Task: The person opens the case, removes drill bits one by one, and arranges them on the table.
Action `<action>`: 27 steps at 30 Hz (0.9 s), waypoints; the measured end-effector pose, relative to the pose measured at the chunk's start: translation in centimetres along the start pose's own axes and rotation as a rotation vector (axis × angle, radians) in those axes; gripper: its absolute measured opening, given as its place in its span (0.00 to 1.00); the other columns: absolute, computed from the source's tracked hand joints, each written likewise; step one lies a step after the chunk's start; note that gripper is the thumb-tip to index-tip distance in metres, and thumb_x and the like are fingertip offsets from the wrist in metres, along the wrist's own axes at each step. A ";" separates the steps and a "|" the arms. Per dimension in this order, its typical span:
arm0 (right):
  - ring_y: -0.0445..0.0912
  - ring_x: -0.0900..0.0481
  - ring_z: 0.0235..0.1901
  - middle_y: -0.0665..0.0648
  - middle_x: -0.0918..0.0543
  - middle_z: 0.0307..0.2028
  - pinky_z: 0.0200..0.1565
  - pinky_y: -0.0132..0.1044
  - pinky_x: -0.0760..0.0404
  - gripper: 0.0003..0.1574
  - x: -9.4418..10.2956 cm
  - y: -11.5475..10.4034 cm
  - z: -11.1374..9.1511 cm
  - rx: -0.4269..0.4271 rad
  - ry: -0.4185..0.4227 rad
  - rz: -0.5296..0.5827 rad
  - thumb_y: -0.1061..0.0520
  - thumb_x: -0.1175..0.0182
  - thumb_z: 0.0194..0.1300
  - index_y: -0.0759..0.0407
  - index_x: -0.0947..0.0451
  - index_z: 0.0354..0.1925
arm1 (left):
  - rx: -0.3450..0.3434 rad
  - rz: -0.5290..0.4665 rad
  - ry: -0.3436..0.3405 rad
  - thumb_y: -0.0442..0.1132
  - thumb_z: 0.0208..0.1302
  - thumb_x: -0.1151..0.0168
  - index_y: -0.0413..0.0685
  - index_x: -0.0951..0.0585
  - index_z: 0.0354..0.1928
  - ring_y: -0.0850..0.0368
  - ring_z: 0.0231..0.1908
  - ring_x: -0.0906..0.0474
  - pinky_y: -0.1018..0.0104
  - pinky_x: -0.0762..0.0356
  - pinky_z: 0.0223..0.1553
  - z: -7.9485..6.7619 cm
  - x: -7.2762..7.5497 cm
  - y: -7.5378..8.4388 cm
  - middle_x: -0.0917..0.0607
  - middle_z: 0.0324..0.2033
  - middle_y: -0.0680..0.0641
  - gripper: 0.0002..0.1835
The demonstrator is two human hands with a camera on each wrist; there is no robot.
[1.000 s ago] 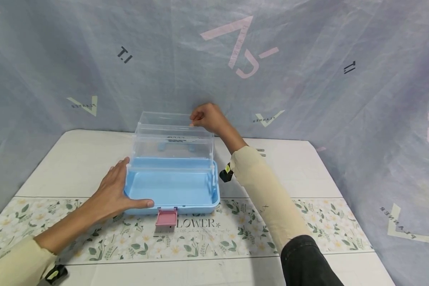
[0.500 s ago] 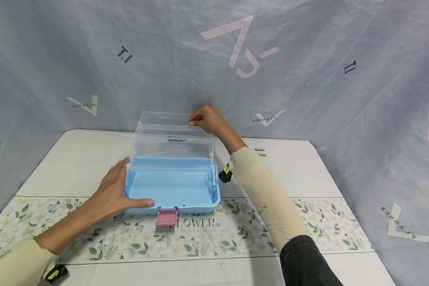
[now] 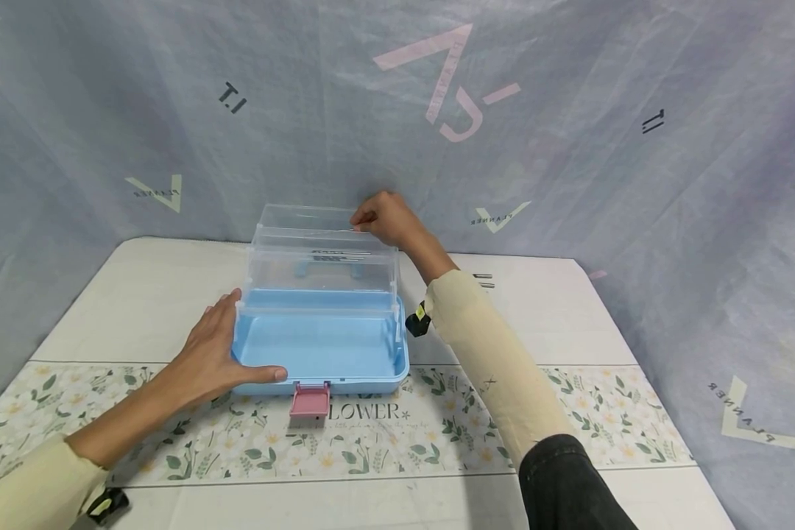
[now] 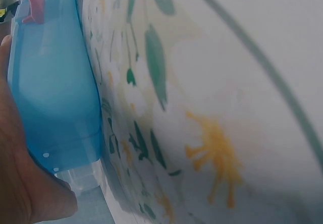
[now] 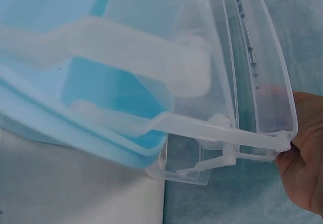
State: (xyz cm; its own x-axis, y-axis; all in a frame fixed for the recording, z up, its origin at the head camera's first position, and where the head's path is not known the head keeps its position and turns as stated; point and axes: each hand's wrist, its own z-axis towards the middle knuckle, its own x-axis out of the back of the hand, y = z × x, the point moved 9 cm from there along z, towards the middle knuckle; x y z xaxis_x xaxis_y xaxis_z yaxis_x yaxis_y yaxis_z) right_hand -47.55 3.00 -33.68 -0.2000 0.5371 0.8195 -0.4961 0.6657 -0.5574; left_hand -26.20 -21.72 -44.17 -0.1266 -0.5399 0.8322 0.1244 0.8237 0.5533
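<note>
A light blue storage box (image 3: 324, 346) stands with its clear lid and clear tiered trays (image 3: 318, 276) raised at the back; a pink latch (image 3: 310, 401) hangs at its front. My left hand (image 3: 205, 353) rests against the box's left end, thumb straight along the front rim and fingers extended along the side. At the rear right, my right hand (image 3: 387, 218) pinches at the right end of the topmost tray, and a thin metal rod (image 3: 346, 230) shows at its fingertips. Several slender metal rods (image 5: 246, 32) lie lengthwise in a tray, dark-marked in the head view.
Two thin dark rods (image 3: 483, 280) lie on the table behind the right forearm. A white cloth with a floral band (image 3: 371, 449) covers the table. Grey-blue printed fabric (image 3: 305, 110) hangs close behind the raised trays and along the right side.
The right hand stays at the tray's end with only a slight shift of its fingers; a thin rod now shows at the fingertips. Left hand and box keep their places.
</note>
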 end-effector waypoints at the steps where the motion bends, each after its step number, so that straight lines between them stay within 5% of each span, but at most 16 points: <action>1: 0.53 0.08 0.55 0.60 0.04 0.55 0.59 0.44 0.09 0.12 0.0 -0.1 0.0 0.003 -0.004 -0.009 0.62 0.30 0.80 0.63 0.05 0.55 | 0.001 0.003 -0.001 0.75 0.51 0.16 0.38 0.68 0.92 0.13 0.87 0.61 0.11 0.51 0.78 0.0 0.0 0.0 0.59 0.89 0.21 0.89; 13: 0.56 0.13 0.60 0.65 0.10 0.62 0.69 0.47 0.14 0.20 -0.6 -0.8 -0.3 0.053 -0.085 -0.172 0.65 0.46 0.88 0.67 0.12 0.65 | -0.010 -0.009 0.003 0.74 0.51 0.15 0.39 0.68 0.92 0.15 0.88 0.62 0.13 0.54 0.81 0.0 0.0 0.1 0.59 0.89 0.22 0.89; 21: 0.54 0.16 0.49 0.67 0.11 0.57 0.62 0.47 0.14 0.20 -0.1 -1.0 -0.7 0.114 -0.089 -0.142 0.62 0.47 0.89 0.70 0.15 0.66 | -0.005 -0.001 0.004 0.74 0.50 0.15 0.39 0.69 0.92 0.13 0.87 0.61 0.12 0.53 0.79 0.0 0.0 0.1 0.59 0.89 0.21 0.90; 27: 0.49 0.24 0.38 0.63 0.14 0.42 0.50 0.43 0.19 0.17 0.5 -1.4 -1.4 0.178 -0.077 -0.095 0.60 0.44 0.89 0.69 0.13 0.60 | -0.002 -0.002 0.006 0.74 0.50 0.15 0.38 0.67 0.92 0.13 0.87 0.61 0.11 0.52 0.79 0.1 -0.1 0.1 0.58 0.89 0.22 0.89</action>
State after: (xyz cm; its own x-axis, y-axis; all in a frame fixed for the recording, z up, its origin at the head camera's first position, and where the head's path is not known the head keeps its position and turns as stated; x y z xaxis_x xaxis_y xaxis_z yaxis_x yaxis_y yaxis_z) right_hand -45.82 3.07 -32.67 -0.2056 0.4305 0.8789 -0.6559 0.6059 -0.4502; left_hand -26.25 -21.61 -44.21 -0.1212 -0.5427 0.8311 0.1263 0.8221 0.5552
